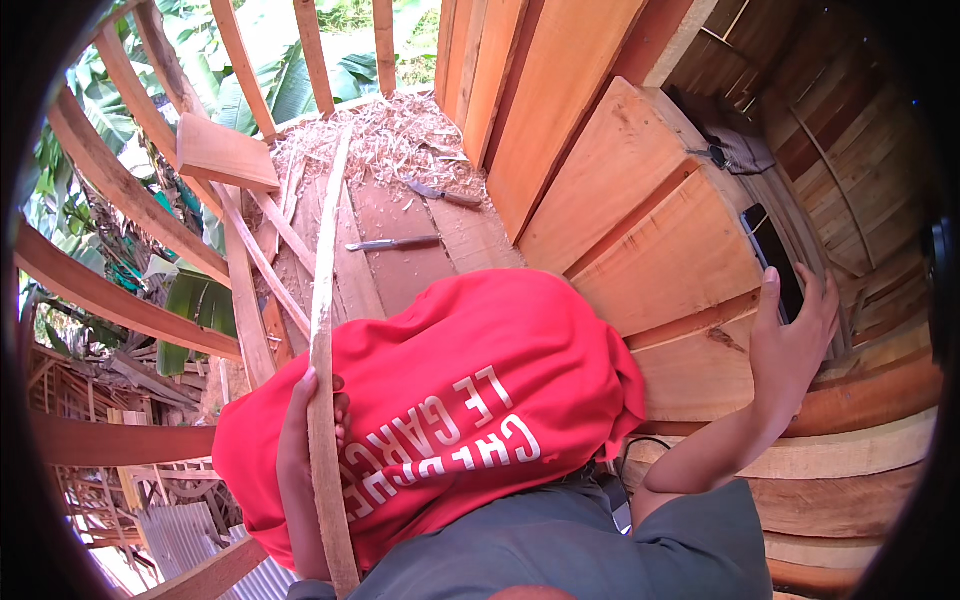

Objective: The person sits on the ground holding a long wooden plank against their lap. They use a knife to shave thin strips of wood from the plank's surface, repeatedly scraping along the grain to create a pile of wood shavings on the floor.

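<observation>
My left hand is wrapped round a long, thin wooden strip, its fingertips showing on the strip's far side. The strip stands upright across my lap and reaches toward the wood shavings. On the right, my raised right hand holds the lower end of a dark phone between thumb and fingers, at the top ledge of the plank wall. A red sweatshirt with white lettering is spread over my lap. Beyond it on the boards lie a dark-handled knife and a second knife with a brownish handle.
Curled shavings cover the far end of the floor boards. A wooden block and loose strips are beside the slatted railing on the left. A plank wall bounds the right side, with a dark cord on its top.
</observation>
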`<state>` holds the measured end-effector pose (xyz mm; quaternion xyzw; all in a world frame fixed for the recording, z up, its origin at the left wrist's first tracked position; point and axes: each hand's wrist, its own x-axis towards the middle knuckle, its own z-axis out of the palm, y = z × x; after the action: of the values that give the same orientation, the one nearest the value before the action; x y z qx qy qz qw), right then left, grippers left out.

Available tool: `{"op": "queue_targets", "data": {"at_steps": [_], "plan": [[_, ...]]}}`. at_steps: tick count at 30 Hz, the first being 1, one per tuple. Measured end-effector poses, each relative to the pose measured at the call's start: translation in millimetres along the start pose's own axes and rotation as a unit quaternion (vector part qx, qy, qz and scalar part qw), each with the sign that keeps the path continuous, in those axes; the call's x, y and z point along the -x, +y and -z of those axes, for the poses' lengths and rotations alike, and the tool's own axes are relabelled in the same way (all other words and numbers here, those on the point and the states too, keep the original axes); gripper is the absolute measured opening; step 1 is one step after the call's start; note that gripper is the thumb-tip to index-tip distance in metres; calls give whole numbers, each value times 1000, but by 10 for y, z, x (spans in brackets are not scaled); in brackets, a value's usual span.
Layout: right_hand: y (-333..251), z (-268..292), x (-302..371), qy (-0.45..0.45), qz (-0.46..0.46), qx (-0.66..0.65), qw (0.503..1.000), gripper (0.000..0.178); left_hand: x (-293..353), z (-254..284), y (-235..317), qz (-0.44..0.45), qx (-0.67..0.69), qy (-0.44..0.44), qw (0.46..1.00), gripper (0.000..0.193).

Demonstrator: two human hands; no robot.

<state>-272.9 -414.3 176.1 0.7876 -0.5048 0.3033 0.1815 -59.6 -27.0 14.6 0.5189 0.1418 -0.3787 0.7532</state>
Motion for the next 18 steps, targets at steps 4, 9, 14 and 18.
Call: {"op": "queue_targets", "data": {"at_steps": [4,9,14,18], "plan": [[2,-2,-51,48,13,-140,989,49,10,23,6,4,5,2,1000,43],[81,59,-91,138,-21,-244,960,36,-30,29,-12,9,16,-6,1000,43],[240,-20,-110,167,-15,-307,937,44,-91,50,-46,14,6,0,1000,43],[234,-32,-110,154,-18,-268,951,42,-113,40,-43,14,-8,0,1000,44]]}}
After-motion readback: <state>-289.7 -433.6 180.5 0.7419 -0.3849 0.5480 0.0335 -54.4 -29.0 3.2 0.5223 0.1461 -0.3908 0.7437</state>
